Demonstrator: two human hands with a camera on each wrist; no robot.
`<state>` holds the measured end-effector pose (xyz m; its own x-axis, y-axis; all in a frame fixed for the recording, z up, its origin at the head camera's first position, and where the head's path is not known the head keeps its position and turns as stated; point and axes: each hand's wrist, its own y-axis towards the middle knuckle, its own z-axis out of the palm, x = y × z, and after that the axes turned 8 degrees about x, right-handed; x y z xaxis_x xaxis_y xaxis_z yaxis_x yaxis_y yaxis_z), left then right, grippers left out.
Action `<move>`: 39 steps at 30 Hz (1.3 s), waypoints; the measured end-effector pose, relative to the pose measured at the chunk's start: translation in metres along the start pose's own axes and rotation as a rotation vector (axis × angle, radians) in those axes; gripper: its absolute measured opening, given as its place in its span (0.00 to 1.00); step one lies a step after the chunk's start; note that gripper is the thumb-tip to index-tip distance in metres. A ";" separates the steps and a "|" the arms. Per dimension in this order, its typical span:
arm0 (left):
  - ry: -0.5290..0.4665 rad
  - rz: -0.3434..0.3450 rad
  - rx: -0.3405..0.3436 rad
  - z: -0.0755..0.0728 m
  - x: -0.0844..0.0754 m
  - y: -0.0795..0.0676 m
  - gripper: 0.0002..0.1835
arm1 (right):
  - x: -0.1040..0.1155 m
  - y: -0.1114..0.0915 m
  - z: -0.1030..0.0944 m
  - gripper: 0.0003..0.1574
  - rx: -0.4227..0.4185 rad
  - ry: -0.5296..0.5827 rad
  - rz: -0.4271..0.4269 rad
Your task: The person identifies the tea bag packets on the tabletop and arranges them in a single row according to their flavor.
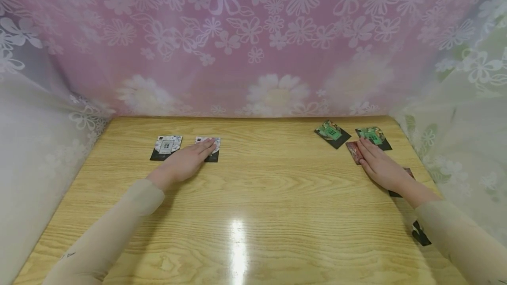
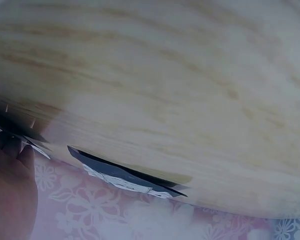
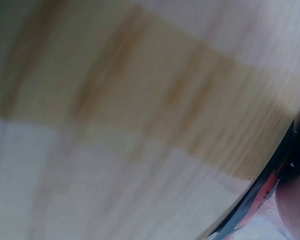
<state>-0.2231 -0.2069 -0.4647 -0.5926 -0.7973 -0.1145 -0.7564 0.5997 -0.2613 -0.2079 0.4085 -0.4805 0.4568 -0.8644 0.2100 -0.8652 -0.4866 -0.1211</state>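
Note:
My left hand (image 1: pixel 188 160) lies with straight fingers over a small flat packet (image 1: pixel 213 157), white-patterned with a black lower part. Just left of it is a matching packet (image 1: pixel 166 146), also seen edge-on in the left wrist view, where the packet (image 2: pixel 127 177) lies beside the hand (image 2: pixel 12 190). On the other side, my right hand (image 1: pixel 382 168) rests flat on a red packet (image 1: pixel 353 152), fingertips touching a green-and-black packet (image 1: pixel 378 137). Another green packet (image 1: pixel 332 134) lies tilted to its left. A dark red-and-black packet (image 1: pixel 408 173) is partly hidden under the right hand and wrist.
The packets lie on a wood-grain table (image 1: pixel 261 188). A black item (image 1: pixel 420 234) sits near its right edge, partly covered by the right sleeve. A pink flowered curtain (image 1: pixel 237 47) stands behind the table, with pale flowered cloth (image 1: pixel 467 144) along the sides.

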 end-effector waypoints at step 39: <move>-0.042 -0.024 0.008 0.003 0.001 0.002 0.30 | -0.005 0.001 0.004 0.40 0.009 -0.012 0.005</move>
<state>-0.2242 -0.2073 -0.4685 -0.5617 -0.8139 -0.1485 -0.7680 0.5798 -0.2720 -0.2102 0.4115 -0.4860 0.4546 -0.8684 0.1980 -0.8657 -0.4831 -0.1310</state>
